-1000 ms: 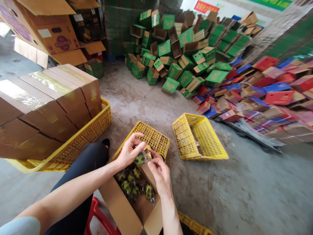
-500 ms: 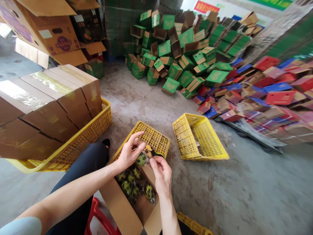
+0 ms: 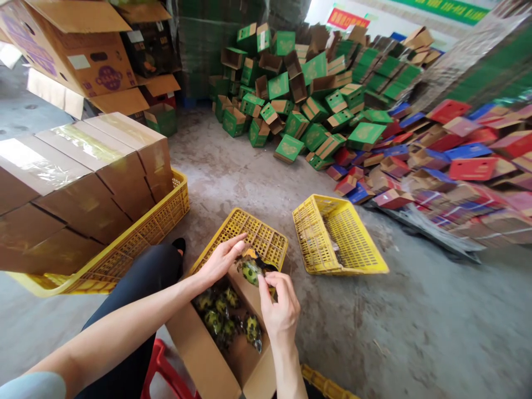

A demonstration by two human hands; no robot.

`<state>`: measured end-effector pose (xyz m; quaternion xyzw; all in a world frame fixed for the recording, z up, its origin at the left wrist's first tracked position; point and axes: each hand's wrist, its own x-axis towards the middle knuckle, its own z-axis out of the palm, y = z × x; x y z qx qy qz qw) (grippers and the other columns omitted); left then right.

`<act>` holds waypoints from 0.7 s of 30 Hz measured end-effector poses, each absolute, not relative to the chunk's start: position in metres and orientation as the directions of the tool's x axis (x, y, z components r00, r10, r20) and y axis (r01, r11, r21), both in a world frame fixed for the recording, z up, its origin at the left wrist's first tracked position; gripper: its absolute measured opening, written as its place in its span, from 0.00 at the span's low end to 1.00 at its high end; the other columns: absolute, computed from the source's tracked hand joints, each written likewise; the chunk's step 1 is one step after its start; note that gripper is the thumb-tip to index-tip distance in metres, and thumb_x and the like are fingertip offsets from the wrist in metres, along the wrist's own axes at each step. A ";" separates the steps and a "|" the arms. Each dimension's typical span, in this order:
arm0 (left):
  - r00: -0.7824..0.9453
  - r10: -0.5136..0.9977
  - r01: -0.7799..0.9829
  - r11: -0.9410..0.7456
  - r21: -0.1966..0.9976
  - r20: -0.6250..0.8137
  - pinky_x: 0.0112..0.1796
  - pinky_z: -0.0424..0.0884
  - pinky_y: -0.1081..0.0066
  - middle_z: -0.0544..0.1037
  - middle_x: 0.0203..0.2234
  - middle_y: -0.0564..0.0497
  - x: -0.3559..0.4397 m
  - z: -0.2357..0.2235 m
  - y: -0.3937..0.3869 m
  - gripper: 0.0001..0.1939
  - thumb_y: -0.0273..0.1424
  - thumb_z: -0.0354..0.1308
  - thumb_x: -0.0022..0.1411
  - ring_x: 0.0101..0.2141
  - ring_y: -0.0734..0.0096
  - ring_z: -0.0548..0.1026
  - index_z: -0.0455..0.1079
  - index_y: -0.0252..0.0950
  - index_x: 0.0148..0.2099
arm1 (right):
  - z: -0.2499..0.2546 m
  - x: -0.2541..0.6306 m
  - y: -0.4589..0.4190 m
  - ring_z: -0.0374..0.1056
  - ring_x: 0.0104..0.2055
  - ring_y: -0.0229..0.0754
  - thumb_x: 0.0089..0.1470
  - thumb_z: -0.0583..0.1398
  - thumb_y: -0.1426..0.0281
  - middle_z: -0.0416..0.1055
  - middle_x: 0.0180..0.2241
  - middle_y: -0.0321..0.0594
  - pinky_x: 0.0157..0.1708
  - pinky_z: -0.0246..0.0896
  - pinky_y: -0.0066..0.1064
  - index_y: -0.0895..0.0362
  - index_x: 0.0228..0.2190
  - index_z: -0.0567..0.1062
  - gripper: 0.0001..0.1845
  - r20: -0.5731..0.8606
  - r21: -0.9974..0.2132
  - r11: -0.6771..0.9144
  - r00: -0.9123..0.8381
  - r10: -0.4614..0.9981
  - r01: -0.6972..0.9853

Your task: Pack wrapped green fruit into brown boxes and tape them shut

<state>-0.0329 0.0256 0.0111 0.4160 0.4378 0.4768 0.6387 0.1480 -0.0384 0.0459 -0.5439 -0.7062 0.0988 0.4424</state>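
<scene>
Right there, we had the green packet pinched in our right hand above the open carton, our left hand loosely open alongside, several wrapped pieces already inside, room apparently left, this one not yet in!
</scene>
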 end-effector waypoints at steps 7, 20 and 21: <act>0.539 0.777 -0.297 0.536 0.790 -0.324 0.38 0.77 0.68 0.79 0.50 0.42 -0.040 0.014 0.020 0.28 0.49 0.72 0.55 0.46 0.60 0.79 0.76 0.37 0.51 | 0.045 0.155 -0.041 0.76 0.39 0.44 0.63 0.64 0.70 0.76 0.35 0.42 0.44 0.74 0.36 0.51 0.33 0.74 0.05 0.563 -0.563 0.428 -0.051 0.825 0.707; 0.257 0.900 -0.345 0.425 0.837 -0.351 0.32 0.79 0.69 0.83 0.32 0.43 -0.028 0.013 0.020 0.28 0.52 0.74 0.49 0.31 0.66 0.80 0.80 0.29 0.35 | 0.037 0.158 -0.039 0.77 0.44 0.42 0.63 0.64 0.74 0.76 0.39 0.43 0.48 0.74 0.34 0.53 0.36 0.72 0.05 0.585 -0.495 0.472 -0.121 0.802 0.730; 0.241 0.902 -0.340 0.424 0.840 -0.358 0.31 0.79 0.69 0.83 0.31 0.43 -0.028 0.012 0.020 0.28 0.53 0.73 0.50 0.30 0.66 0.79 0.80 0.29 0.35 | 0.036 0.157 -0.039 0.77 0.43 0.42 0.64 0.63 0.73 0.76 0.39 0.43 0.48 0.74 0.34 0.53 0.36 0.72 0.05 0.586 -0.494 0.471 -0.120 0.802 0.731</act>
